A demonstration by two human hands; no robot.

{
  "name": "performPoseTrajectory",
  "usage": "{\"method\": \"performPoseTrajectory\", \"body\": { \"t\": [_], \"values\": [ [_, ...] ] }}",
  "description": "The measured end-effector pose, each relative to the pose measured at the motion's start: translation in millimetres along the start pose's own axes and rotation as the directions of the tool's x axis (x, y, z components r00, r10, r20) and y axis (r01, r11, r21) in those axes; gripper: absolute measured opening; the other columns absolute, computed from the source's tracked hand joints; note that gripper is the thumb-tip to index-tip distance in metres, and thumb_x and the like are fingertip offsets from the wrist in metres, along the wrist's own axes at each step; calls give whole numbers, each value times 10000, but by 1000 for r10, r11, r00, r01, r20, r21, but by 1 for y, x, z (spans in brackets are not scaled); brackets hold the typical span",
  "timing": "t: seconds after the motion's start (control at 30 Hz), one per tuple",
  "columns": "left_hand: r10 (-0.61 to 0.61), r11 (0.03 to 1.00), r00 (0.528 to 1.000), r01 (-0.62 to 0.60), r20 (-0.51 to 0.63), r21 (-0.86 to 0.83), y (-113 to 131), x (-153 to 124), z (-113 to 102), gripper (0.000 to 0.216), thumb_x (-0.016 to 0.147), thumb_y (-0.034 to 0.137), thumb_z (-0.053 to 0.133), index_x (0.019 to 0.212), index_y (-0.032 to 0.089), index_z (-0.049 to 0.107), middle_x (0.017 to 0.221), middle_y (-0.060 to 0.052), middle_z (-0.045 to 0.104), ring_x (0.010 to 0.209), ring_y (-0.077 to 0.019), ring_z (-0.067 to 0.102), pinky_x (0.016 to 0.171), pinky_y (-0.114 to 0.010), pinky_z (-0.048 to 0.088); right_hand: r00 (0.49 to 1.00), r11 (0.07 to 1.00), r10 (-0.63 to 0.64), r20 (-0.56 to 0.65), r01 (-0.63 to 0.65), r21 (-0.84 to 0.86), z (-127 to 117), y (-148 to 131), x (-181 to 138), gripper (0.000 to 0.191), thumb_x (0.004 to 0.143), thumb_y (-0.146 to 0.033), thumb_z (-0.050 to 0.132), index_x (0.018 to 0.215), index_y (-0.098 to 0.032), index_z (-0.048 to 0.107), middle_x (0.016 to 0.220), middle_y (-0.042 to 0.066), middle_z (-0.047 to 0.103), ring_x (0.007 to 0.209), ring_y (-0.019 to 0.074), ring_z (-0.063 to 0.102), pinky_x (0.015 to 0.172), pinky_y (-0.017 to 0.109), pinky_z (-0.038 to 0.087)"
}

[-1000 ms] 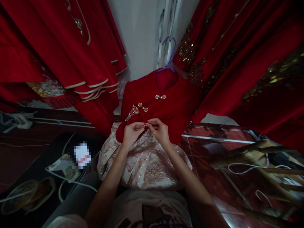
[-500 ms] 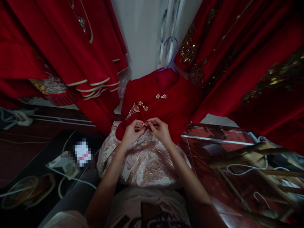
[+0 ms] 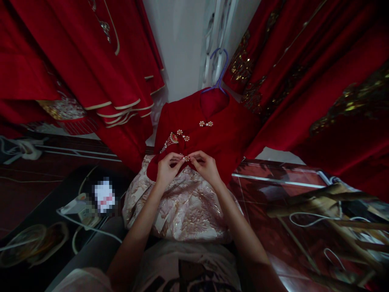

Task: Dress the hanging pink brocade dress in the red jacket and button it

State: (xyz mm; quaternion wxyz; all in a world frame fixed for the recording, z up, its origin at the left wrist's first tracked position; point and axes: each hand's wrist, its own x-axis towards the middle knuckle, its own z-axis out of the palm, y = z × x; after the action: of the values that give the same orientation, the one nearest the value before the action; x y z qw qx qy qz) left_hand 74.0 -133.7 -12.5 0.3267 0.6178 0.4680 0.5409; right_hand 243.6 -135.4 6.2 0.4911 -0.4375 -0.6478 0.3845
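A red jacket (image 3: 225, 134) hangs in front of me on a blue hanger (image 3: 219, 69), above a pale gold brocade skirt (image 3: 185, 209). Pearl button clasps run down its front: one at the collar (image 3: 206, 123), one with a red tassel ornament (image 3: 178, 137), and a lower pearl clasp (image 3: 186, 158). My left hand (image 3: 167, 169) and my right hand (image 3: 204, 165) meet at the lower clasp, both with fingers pinched on it and on the jacket's edge.
Red garments with gold trim (image 3: 100, 73) hang at the left, embroidered red ones (image 3: 304, 81) at the right. A power strip and white cables (image 3: 77, 211) lie on the dark floor at the left. Wooden hangers and cords (image 3: 328, 207) lie on the glossy red floor at the right.
Both hands stay pinched at the lower clasp; the fingers shifted slightly and the view drifted a little. Nothing else moved.
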Motion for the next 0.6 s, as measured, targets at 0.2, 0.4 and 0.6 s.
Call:
{"method": "performPoseTrajectory", "body": {
  "t": [0.2, 0.4, 0.6],
  "values": [
    [-7, 999, 1000, 6, 26, 32, 4, 1, 1, 191, 800, 354, 685, 863, 175, 666, 840, -37, 710, 758, -143, 678, 708, -262, 555, 1000, 1000, 19, 0, -19, 1, 1, 1, 0, 167, 831, -306, 604, 962, -211, 646, 934, 42, 697, 832, 145, 670, 708, 262, 565],
    [106, 970, 977, -143, 184, 198, 22, 39, -12, 182, 884, 357, 583, 925, 192, 648, 750, -16, 642, 680, -139, 606, 642, -262, 498, 1000, 993, -29, -4, 28, -116, 4, 3, 0, 366, 723, -207, 659, 1076, -216, 567, 782, -22, 555, 640, 99, 536, 545, 202, 469],
    [387, 594, 858, -512, 339, 620, 32, 102, -30, 258, 867, 311, 612, 1106, 237, 677, 1102, -101, 538, 1062, -254, 494, 923, -430, 444, 1000, 993, -16, 1, 16, -113, 1, -2, 0, 340, 708, -164, 607, 1041, -208, 558, 746, -40, 524, 607, 87, 516, 547, 201, 448]
  ]
}}
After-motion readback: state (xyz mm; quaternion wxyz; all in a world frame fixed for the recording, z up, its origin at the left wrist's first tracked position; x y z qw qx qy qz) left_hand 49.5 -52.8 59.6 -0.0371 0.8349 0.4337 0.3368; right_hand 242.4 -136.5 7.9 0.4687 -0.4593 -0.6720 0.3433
